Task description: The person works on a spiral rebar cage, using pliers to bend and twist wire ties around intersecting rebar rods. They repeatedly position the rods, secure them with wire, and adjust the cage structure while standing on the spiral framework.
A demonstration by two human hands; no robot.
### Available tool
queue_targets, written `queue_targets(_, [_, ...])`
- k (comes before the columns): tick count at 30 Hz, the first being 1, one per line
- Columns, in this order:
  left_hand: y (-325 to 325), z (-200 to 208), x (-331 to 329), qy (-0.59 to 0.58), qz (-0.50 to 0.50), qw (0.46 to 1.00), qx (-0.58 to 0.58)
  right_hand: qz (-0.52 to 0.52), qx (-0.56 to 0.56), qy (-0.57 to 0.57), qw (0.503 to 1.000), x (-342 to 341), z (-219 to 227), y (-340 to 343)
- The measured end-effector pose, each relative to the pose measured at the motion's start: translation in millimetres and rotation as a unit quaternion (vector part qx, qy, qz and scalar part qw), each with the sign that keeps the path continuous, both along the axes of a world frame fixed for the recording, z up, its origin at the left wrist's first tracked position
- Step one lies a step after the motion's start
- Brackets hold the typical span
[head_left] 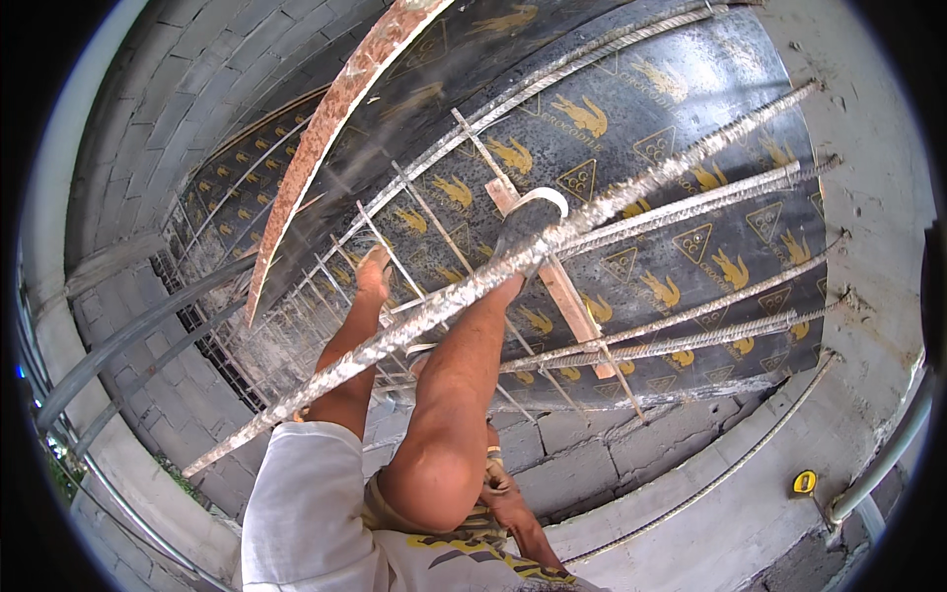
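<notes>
My left arm reaches from a white sleeve into the grid of steel bars. My left hand (373, 272) is closed at a thin cross bar (387, 253), its fingers small in view. Low beside my raised knee, my right hand (504, 496) has its fingers curled; what they hold, if anything, is hidden by the leg. One foot in a white-rimmed slipper (538, 212) rests by a wooden batten (572, 306). A thick, pale-crusted ribbed bar (444, 298) crosses above the leg and my left arm.
Black-faced form panels (681, 242) with yellow prints lie beneath several long ribbed bars (681, 321). A rust-brown curved strip (321, 148) hangs close at upper left. Grey block walls (138, 148) and metal tubes (148, 335) stand left. A yellow tape measure (805, 482) sits on the concrete ledge (691, 523).
</notes>
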State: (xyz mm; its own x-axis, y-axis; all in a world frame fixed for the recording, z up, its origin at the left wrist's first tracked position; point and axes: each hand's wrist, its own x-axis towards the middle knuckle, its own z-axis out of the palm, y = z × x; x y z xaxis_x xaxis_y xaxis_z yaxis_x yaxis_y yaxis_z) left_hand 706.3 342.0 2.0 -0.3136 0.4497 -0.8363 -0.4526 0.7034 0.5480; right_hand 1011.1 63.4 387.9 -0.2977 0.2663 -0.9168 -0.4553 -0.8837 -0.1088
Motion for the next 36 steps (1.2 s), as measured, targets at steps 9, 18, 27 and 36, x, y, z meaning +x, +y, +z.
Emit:
queue_targets(9, [-13,134,83,0.393,-0.473,0.782,0.103,-0.235,-0.012,0.181,0.955,9,57,-12])
queue_targets(18, [45,365,164,0.269,-0.611,0.652,0.36,-0.032,0.089,-0.343,0.934,31,99,94])
queue_targets(27, [76,478,271,-0.02,-0.655,0.66,0.367,0.036,0.387,-0.731,0.561,93,118,201])
queue_targets(36, [42,478,304,-0.242,-0.454,0.843,0.16,-0.2,0.242,-0.401,0.86,94,149,160])
